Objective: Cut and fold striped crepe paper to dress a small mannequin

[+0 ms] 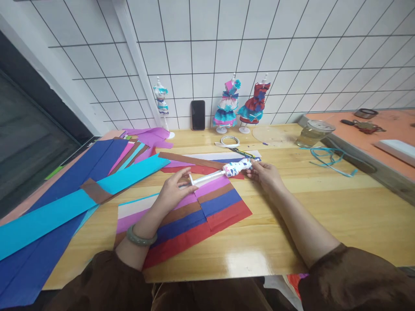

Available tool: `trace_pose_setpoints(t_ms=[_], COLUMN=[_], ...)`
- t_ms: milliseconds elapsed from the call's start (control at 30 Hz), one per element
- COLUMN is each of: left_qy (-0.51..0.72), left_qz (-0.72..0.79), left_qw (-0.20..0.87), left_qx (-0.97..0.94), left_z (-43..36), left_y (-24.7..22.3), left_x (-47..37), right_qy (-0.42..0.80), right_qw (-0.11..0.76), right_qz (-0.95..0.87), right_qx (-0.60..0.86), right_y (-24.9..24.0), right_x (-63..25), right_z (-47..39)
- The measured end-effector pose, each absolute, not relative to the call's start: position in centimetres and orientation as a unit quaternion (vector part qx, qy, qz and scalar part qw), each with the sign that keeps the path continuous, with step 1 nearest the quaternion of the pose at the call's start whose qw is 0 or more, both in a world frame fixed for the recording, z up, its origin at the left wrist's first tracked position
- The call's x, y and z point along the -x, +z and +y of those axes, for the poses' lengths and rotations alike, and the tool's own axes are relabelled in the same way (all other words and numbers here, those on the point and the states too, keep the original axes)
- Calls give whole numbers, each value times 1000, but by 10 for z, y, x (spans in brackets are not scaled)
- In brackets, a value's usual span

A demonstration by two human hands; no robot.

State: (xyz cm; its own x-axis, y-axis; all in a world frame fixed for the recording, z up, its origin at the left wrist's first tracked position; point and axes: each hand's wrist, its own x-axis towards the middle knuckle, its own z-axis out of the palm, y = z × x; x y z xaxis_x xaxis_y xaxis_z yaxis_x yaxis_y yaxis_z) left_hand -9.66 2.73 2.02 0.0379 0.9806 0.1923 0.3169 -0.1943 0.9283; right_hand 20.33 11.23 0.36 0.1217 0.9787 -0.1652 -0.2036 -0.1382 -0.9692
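A small dress-form mannequin (pixel 237 167) lies tilted between my hands, its white torso patterned with coloured patches. My left hand (pixel 177 186) grips the round white base at the stand's end, thumb and fingers closed on it. At the other end, my right hand (pixel 264 173) pinches the mannequin's neck end. Below it lies a sheet of striped paper (pixel 223 207) in purple, brown, blue and red. Just behind the mannequin are a brown paper strip (pixel 194 160) and a dark cutter-like tool (pixel 243 153), partly hidden.
Long turquoise (pixel 129 177) and dark blue paper strips (pixel 48 216) cover the left side. Three dressed mannequins (pixel 226 108), a phone (pixel 198 115) and a tape roll (pixel 230 141) are toward the back. At right are a cup (pixel 314 133) and turquoise ribbon (pixel 333 160).
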Motion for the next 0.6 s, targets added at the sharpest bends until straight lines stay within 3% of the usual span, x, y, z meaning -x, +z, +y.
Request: trace_pose_setpoints(t_ms=[600], left_qy=[460], left_qz=[518], left_qw=[363], left_qx=[-623], left_z=[30], left_y=[20], left_x=[99], right_qy=[542], right_qw=[534], right_qz=[-378], right_qx=[528], right_y=[3], right_x=[-201], right_z=[113])
